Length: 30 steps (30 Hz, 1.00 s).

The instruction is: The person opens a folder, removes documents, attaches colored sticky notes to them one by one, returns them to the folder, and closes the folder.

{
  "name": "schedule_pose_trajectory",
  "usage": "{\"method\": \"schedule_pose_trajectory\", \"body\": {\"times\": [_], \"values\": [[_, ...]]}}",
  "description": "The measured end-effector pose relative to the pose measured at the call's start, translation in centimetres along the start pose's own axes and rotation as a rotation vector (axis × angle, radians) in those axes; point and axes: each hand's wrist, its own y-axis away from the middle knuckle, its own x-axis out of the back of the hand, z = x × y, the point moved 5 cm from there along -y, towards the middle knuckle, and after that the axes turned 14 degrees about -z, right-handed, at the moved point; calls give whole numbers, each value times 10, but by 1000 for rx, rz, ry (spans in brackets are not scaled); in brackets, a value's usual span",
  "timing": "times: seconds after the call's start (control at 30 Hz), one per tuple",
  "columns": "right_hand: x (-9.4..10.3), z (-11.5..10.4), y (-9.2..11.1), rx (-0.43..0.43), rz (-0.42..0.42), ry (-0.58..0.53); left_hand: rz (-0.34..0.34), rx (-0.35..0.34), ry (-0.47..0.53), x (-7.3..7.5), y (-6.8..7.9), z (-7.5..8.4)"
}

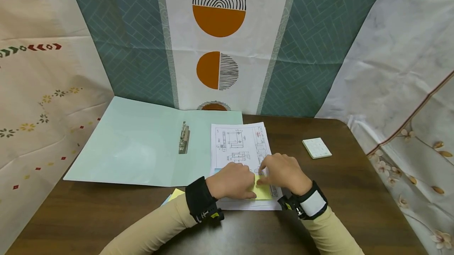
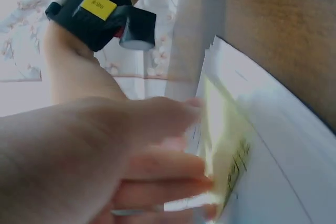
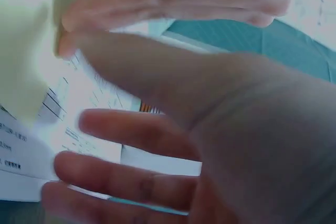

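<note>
A yellow sticky note [image 1: 262, 190] with handwriting lies over the lower part of a stack of printed drawings [image 1: 235, 140]. In the left wrist view the note [image 2: 223, 135] bends up from the paper. My left hand [image 1: 232, 180] pinches its left side, thumb low and fingers bent. My right hand [image 1: 283, 172] is close beside it; the right wrist view shows its thumb [image 3: 115, 61] stretched to the note's edge and the other fingers spread apart. A blue sticky note [image 1: 217, 170] shows partly behind the left hand.
An open pale green folder [image 1: 142, 144] with a metal clip [image 1: 184, 138] extends left under the drawings. A small white pad [image 1: 317, 147] sits on the brown table [image 1: 354, 192] at right. More yellow sticky notes [image 1: 176, 194] peek out beside the left forearm. Patterned cloths hang behind.
</note>
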Motion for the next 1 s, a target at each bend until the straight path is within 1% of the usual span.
{"method": "schedule_pose_trajectory", "body": {"times": [0.07,0.13,0.23,0.3,0.43,0.5,0.57,0.63,0.77,0.9,0.93,1.0], "values": [[6,4,0,10,35,-21,52,-18,30,7,1,-6],[11,9,1,15,76,-44,123,-24,81,17,4,-14],[22,16,4,22,163,-76,243,-12,156,38,15,-30],[28,21,6,18,227,-97,324,14,183,52,26,-42],[39,29,13,6,339,-137,469,109,183,77,55,-68],[42,32,17,2,386,-151,531,153,180,85,68,-80],[45,33,19,4,423,-161,578,170,189,91,78,-88],[46,35,20,2,442,-164,610,169,188,94,85,-93],[46,41,21,-30,465,-183,663,154,183,93,94,-100],[44,51,19,-67,484,-217,741,148,169,85,101,-109],[42,52,17,-69,479,-223,756,148,163,82,102,-112],[38,54,11,-72,451,-227,765,154,151,75,101,-117]]}}
